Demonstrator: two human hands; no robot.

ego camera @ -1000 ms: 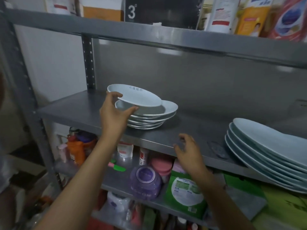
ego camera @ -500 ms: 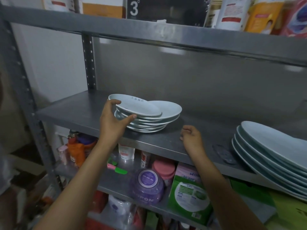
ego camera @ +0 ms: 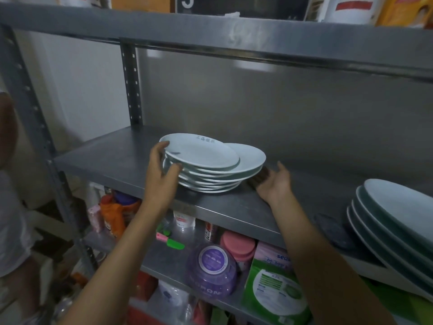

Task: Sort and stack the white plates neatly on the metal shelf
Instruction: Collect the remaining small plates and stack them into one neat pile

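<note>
Now the top plate, which a second ago was tilted above the stack in the left hand, sits down on the pile, and the right hand, earlier hovering at the shelf's front edge, has come up against the pile's right side. That suggests the placing is done and the squaring-up is in hand: the uppermost plate lies shifted toward the left fingers, while the plate beneath pokes out toward the right fingers, so the pile is not yet neat. The left fingers curl around the rims on the near-left side, thumb low and fingertips on the top rim, grasping the stack's edge. The right fingers are spread and released, palm turned toward the pile; whether they touch it I cannot tell. The plates are glossy white ceramic, round and shallow, with faint grey lettering on the top one's far rim. The shelf is dull grey metal, smooth and slightly reflective. Well beyond the right fingers, a second pile of larger plates leans at the frame's edge, with a dark flat object before it.
</note>
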